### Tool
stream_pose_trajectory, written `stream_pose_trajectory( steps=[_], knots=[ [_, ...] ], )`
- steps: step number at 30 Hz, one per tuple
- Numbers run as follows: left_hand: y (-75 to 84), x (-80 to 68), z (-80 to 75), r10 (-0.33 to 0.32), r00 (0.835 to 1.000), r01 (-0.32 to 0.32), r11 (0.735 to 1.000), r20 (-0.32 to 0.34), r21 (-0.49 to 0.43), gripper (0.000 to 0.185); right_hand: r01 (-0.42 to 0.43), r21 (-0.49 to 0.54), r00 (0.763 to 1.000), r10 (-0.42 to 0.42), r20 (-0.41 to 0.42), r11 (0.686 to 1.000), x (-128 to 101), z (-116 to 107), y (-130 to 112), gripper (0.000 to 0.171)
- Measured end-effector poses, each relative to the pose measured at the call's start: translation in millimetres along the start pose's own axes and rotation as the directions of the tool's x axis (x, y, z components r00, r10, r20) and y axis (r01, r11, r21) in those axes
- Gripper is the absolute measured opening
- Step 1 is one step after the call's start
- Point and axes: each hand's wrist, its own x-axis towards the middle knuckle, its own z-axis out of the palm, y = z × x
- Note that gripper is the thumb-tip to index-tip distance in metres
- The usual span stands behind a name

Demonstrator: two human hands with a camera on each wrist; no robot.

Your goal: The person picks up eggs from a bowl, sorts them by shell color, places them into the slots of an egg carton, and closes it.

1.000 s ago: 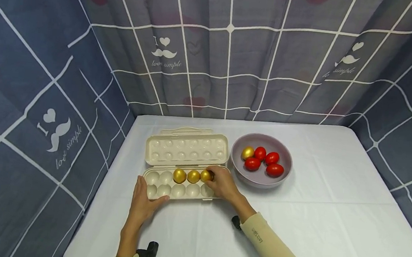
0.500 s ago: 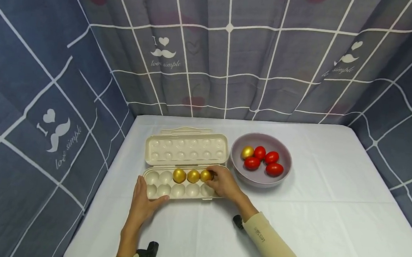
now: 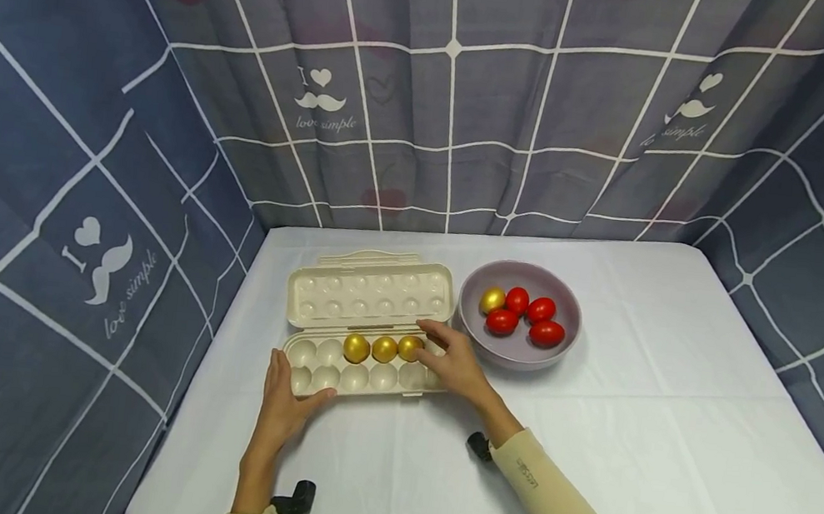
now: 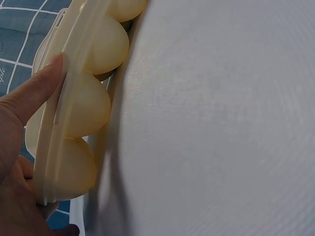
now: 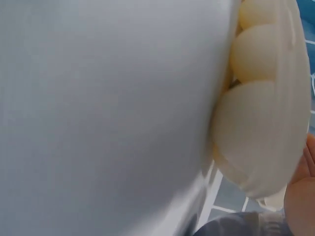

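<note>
A cream egg carton (image 3: 339, 379) lies with its lid (image 3: 370, 295) folded back. Three gold eggs sit in its back row: a left one (image 3: 356, 348), a middle one (image 3: 385, 349) and a right one (image 3: 410, 348). My left hand (image 3: 281, 411) holds the carton's left end, the thumb (image 4: 42, 88) on the front edge and fingers round the end. Beside the right gold egg is my right hand (image 3: 462, 371), thumb and forefinger spread apart; whether the thumb touches the egg is hard to tell. In the right wrist view the carton's underside (image 5: 251, 128) hides most of this hand.
A mauve bowl (image 3: 514, 358) stands right of the carton, holding one gold egg (image 3: 493, 301) and several red ones (image 3: 546, 333). White cloth (image 3: 629, 414) covers the table. Checked curtains (image 3: 424, 141) hang behind and at both sides.
My right hand's fingers have spread away from the right gold egg, which stays in its cup. The left hand keeps its hold on the carton. The head view has shifted slightly.
</note>
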Motion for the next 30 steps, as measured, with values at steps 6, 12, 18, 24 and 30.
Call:
stream_pose_trajectory(
  steps=[6,12,18,24,30],
  knots=[
    [-0.5,0.3,0.4,0.001,1.0,-0.001,1.0,-0.005,0.0,0.126,-0.051,0.068,0.997,0.054,-0.051,0.996,1.5,-13.8,-6.4,0.048],
    [-0.4,-0.1,0.7,-0.01,1.0,0.01,1.0,0.001,-0.002,0.125,-0.068,0.136,0.991,0.082,-0.102,0.988,6.7,-31.2,-13.0,0.049],
    [0.7,0.7,1.1,-0.003,1.0,0.003,1.0,-0.001,0.01,0.125,-0.079,0.112,0.984,0.096,-0.153,0.991,9.9,-54.8,-13.8,0.049],
    [1.1,1.6,0.9,-0.005,1.0,0.005,1.0,-0.003,0.024,0.126,-0.132,0.071,0.975,0.142,-0.17,0.989,10.0,-84.6,-9.5,0.05],
    [-0.1,0.1,0.0,-0.016,1.0,0.016,1.0,0.001,0.022,0.126,-0.189,0.069,0.962,0.199,-0.189,0.98,7.2,-108.2,7.8,0.053]
  ],
)
